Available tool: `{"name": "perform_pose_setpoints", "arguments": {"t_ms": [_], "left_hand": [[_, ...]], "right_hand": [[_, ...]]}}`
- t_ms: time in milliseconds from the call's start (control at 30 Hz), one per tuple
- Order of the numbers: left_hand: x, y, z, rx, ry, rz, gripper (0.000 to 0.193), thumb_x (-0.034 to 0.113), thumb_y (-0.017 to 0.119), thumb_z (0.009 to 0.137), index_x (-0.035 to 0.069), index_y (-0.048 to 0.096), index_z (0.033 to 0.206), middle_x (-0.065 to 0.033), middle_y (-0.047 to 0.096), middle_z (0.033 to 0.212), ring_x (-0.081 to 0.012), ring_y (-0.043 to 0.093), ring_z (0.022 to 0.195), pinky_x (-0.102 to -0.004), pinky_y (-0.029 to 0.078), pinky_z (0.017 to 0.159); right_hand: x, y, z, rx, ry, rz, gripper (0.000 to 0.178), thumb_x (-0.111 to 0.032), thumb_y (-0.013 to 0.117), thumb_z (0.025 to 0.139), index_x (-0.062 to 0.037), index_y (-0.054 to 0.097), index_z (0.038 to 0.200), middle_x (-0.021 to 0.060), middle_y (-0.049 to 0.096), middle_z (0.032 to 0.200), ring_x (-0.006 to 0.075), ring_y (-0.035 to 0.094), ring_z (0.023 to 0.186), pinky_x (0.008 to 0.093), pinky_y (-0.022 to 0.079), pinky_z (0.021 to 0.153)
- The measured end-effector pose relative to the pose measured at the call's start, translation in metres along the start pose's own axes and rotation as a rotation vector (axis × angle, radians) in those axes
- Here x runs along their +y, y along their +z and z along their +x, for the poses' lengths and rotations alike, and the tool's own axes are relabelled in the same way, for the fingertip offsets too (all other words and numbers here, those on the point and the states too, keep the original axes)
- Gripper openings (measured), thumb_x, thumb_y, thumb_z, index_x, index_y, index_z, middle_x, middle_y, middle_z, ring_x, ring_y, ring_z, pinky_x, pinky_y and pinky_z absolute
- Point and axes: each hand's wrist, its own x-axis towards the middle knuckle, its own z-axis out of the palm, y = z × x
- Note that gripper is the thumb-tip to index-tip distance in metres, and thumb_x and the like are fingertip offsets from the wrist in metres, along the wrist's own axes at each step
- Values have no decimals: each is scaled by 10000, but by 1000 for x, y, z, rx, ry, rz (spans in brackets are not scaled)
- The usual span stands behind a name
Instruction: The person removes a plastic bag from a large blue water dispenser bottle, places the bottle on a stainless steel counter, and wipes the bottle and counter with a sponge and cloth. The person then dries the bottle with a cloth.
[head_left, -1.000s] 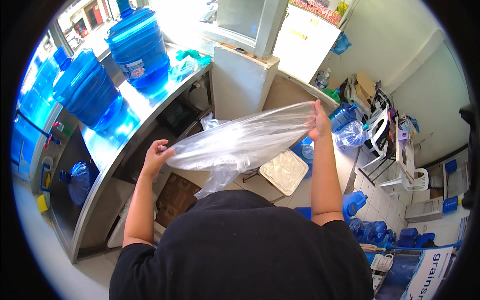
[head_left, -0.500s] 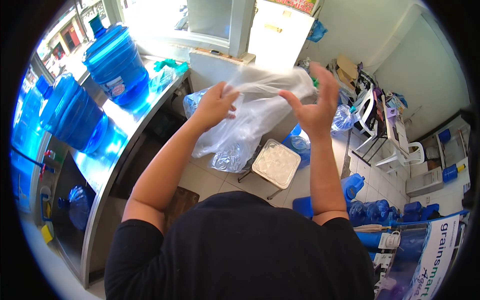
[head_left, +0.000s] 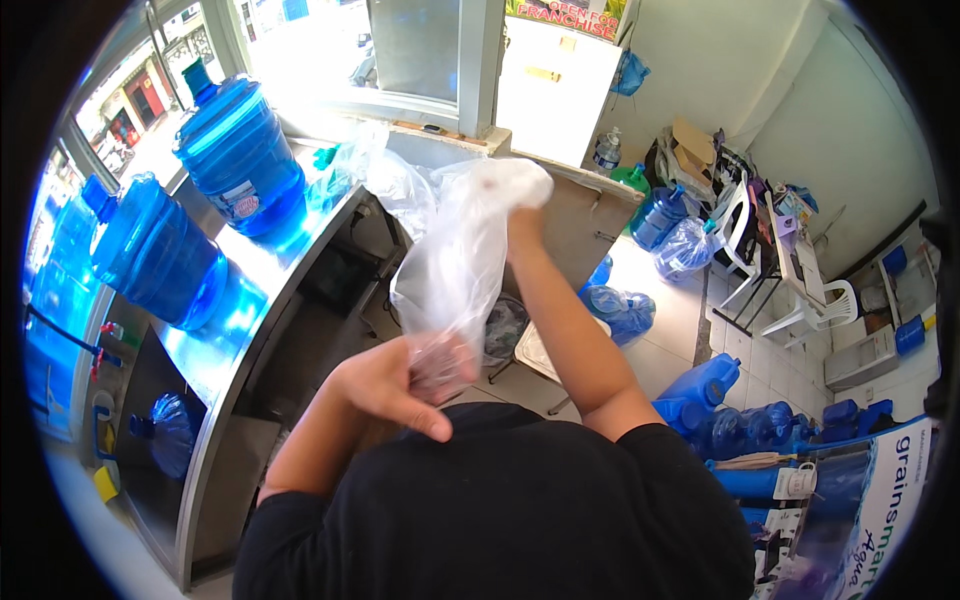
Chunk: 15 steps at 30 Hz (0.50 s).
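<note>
A large clear plastic bag [head_left: 460, 250] stretches between my hands in front of me. My right hand [head_left: 515, 190] is raised at its upper end, where cloudy, bunched film covers the fingers; whether they grip it is hidden. Lower down and nearer my chest, my left hand [head_left: 400, 385] is spread open, thumb apart, its fingers seen blurred through the bag's lower end. More loose clear plastic [head_left: 400, 190] trails from the bag toward the counter. Beneath my right forearm stands a small square-topped stool [head_left: 540, 350], partly hidden.
Large blue water jugs [head_left: 243, 160] stand on the metal counter [head_left: 225, 330] at left. A low partition [head_left: 590, 215] is ahead. Plastic-wrapped jugs [head_left: 620, 312] and a wrapped container [head_left: 685, 250] sit on the floor. White chairs [head_left: 815, 312] and blue containers [head_left: 700, 385] are at right.
My right hand has moved left into the bag's upper end, its fingers now covered. My left hand has come down toward my chest and opened. The bag now hangs narrower and more upright.
</note>
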Motion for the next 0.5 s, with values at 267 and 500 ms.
{"name": "perform_pose_setpoints", "arguments": {"t_ms": [267, 500], "left_hand": [[-100, -62, -64, 1392, -180, 547, 236, 35, 664, 851, 31, 604, 1079, -16, 574, 821, -111, 552, 761, -240, 457, 715], [-94, -114, 41, 508, -622, 685, 429, 394, 638, 868, -25, 677, 950, -120, 674, 885, -239, 642, 829, -351, 508, 748]], "right_hand": [[-72, -177, -51, -187, 411, 1, 342, -158, 511, 983, -132, 522, 1323, 15, 638, 861, 138, 604, 680, 329, 536, 608], [-140, -262, -74, -644, 986, -1570, 308, -230, 651, 855, -116, 726, 1131, 65, 714, 891, 215, 663, 618, 349, 587, 567]]}}
